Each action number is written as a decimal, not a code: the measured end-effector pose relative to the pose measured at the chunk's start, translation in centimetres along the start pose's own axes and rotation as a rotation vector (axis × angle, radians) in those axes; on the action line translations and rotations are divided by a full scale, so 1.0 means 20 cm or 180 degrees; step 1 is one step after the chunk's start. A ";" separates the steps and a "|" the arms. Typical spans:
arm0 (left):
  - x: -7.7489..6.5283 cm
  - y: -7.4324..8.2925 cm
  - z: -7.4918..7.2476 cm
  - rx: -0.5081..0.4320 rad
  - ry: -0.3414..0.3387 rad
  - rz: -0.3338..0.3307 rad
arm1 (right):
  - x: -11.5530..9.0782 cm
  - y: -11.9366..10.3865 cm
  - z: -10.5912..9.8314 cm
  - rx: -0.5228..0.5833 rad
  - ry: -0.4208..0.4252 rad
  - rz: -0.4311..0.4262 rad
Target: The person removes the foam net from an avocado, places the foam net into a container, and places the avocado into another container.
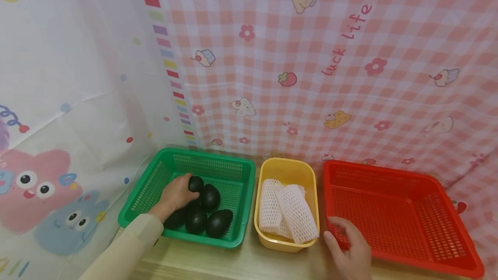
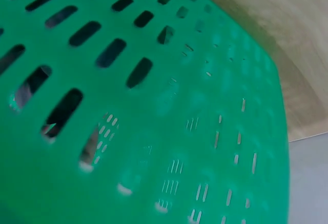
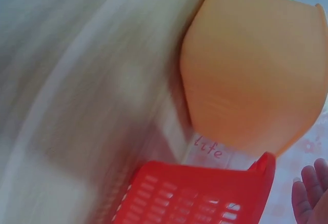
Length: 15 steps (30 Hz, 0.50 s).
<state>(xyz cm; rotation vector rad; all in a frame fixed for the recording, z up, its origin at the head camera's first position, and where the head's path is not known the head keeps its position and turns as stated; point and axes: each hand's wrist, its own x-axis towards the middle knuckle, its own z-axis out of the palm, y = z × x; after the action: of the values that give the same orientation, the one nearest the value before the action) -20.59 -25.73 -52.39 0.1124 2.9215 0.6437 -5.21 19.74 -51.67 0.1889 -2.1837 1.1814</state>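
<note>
In the head view several dark avocados [image 1: 219, 223] lie in the green basket [image 1: 249, 202]. My left hand [image 1: 177, 194] reaches into it and grips a dark avocado [image 1: 196, 183] at the back of the group, thumb on its near side. The basket's slotted green wall [image 2: 169, 96] fills the left wrist view and hides that hand. My right hand [image 1: 351, 249] is at the left front edge of the red basket [image 1: 389, 211], with nothing in its fingers. White foam net sleeves [image 1: 297, 213] lie in the yellow bin [image 1: 288, 165] between the baskets.
The containers stand in a row on a light wooden table [image 1: 256, 267]. A pink checked cloth [image 1: 311, 55] hangs close behind them, and a white printed cloth [image 1: 97, 77] hangs at the left. The yellow bin stands between my hands.
</note>
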 end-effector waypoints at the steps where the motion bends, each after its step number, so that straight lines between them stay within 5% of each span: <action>1: 0.00 0.00 0.00 0.0015 -0.0020 -0.0015 | -0.01 0.00 -0.01 -0.0037 0.0002 0.0034; 7: 0.02 0.00 0.00 0.0096 -0.0151 -0.0092 | -0.06 0.04 -0.08 -0.0257 0.0030 0.0257; 15: 0.02 -0.01 0.01 0.0035 -0.0235 -0.0121 | -0.06 0.11 -0.12 -0.0262 0.0030 0.0010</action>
<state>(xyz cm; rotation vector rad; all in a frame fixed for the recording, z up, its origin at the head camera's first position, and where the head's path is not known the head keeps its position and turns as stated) -20.92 -25.85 -52.68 0.0800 2.8494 0.6046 -3.96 22.77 -52.93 0.1449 -2.2203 1.0896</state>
